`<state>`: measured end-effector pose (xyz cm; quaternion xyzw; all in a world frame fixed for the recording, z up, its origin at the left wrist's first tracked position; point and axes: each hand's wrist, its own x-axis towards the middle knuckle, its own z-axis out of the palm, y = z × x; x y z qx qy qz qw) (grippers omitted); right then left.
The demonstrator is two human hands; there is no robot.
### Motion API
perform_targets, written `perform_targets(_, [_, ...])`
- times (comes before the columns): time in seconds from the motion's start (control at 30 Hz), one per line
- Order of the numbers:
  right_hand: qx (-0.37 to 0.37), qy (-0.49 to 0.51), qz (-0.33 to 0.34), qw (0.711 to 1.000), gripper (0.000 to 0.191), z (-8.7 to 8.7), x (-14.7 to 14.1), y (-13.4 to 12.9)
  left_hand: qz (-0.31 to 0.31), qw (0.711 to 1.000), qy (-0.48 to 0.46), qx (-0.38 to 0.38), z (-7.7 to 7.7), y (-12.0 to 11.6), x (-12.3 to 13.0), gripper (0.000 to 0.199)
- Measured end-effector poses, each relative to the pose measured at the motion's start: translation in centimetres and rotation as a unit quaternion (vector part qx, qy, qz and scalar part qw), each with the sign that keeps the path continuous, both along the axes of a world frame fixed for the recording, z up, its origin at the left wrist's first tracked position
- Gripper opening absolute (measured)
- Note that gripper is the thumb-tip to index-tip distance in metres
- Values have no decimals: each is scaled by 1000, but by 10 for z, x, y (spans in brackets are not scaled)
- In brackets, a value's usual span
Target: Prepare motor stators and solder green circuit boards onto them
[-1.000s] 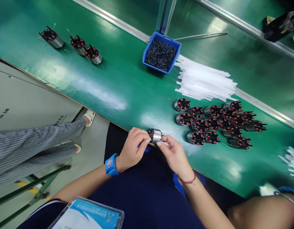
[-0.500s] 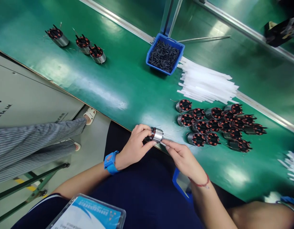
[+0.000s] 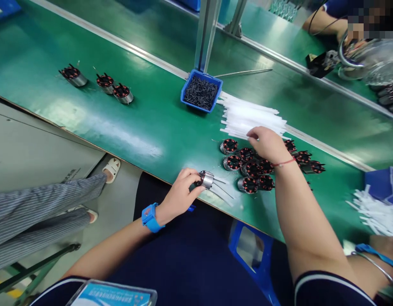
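Right hand (image 3: 268, 143) has left the motor core (image 3: 208, 180) for the white strips (image 3: 247, 112), fingers curled, grip unclear; left hand (image 3: 180, 192) alone now steadies the core, pinched, at the bench's (image 3: 171, 136) near edge.

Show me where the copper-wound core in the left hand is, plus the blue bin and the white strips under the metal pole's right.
Copper-wound core (image 3: 208, 180): head view, on its silver side.
Blue bin (image 3: 215, 97): head view, on its rim.
White strips (image 3: 249, 113): head view, mid-pile.
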<state>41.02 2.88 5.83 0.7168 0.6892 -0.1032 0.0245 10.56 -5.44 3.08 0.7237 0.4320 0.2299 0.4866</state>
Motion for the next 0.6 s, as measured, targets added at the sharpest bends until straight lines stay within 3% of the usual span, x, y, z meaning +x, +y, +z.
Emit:
perform_targets(0.13, [-93,-32,29,995,24,-19,5,25,-30,999,44,6,4,2,-7,6])
perform_targets(0.4, [-104,-4,26,994,22,-25,9,31,-16,998,59,7,5,0,-8,7])
perform_targets(0.5, [-107,4,32,994,20,-23,10,32,-19,998,64,1,5,-1,-9,7])
perform_targets(0.6, [-75,54,40,995,15,-6,9,22,-32,997,64,-9,5,0,-12,9])
